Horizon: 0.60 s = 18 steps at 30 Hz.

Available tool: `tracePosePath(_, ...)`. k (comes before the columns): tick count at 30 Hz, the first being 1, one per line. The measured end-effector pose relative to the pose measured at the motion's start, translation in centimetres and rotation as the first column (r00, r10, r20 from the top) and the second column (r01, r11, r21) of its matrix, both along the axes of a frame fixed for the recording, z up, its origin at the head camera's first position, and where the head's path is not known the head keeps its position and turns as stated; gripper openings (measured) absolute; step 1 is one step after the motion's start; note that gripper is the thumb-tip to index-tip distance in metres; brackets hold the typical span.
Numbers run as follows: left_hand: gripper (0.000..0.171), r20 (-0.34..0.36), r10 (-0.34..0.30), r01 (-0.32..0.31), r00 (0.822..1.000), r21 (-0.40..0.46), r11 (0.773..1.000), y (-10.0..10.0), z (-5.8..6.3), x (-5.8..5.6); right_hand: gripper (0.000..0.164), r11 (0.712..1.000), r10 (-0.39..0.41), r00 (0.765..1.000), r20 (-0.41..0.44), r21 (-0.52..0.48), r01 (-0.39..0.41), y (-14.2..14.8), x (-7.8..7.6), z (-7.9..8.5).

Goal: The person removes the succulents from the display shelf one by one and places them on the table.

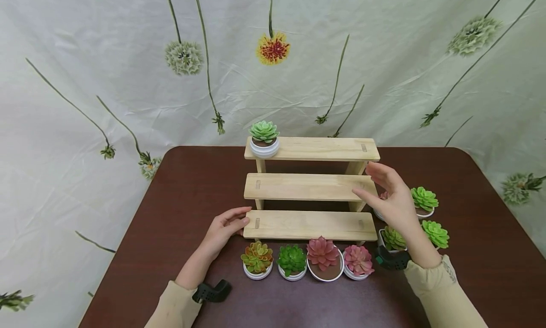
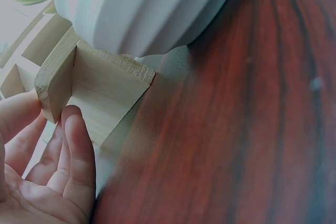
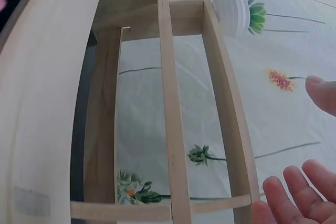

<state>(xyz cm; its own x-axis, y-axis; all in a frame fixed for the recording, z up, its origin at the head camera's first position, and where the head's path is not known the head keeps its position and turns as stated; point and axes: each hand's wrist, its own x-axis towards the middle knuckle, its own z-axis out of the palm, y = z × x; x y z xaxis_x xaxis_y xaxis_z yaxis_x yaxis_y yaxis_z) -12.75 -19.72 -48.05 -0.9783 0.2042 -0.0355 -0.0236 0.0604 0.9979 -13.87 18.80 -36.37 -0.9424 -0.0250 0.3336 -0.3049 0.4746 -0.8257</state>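
A three-tier wooden shelf (image 1: pixel 304 186) stands at the table's back. My left hand (image 1: pixel 222 229) grips the left end of its lowest board (image 1: pixel 309 225); in the left wrist view the thumb and fingers (image 2: pixel 79 148) lie on either side of the board's edge. My right hand (image 1: pixel 394 200) is raised by the shelf's right end, thumb and fingers spread apart, holding nothing. In the right wrist view its fingers (image 3: pixel 310 192) appear beside the top board (image 3: pixel 231 108). On the top board's left end sits a light-green succulent in a white pot (image 1: pixel 264 139).
In front of the shelf stand several potted succulents, among them an orange-green one (image 1: pixel 257 259), a dark-green one (image 1: pixel 292 261) and a pink one (image 1: pixel 358 261). More, including a bright-green one (image 1: pixel 424 200), cluster at right, partly behind my right arm. A flowered cloth (image 1: pixel 128 72) hangs behind the table (image 1: pixel 192 176).
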Motion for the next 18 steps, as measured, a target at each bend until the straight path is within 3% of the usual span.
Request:
tracePosePath(7,0.040,-0.051,-0.005,0.006,0.999,0.013,1.000,-0.1,-0.4,0.0,0.063,0.996,0.081,0.997,0.015,-0.029,-0.080,-1.2,-0.9,0.6)
tracePosePath(18,0.041,0.012,0.013,-0.013,1.000,-0.010,1.000,0.0,-0.2,-0.1,0.061,0.985,0.160,0.986,0.045,-0.079,-0.156,-3.0,-2.1,1.4)
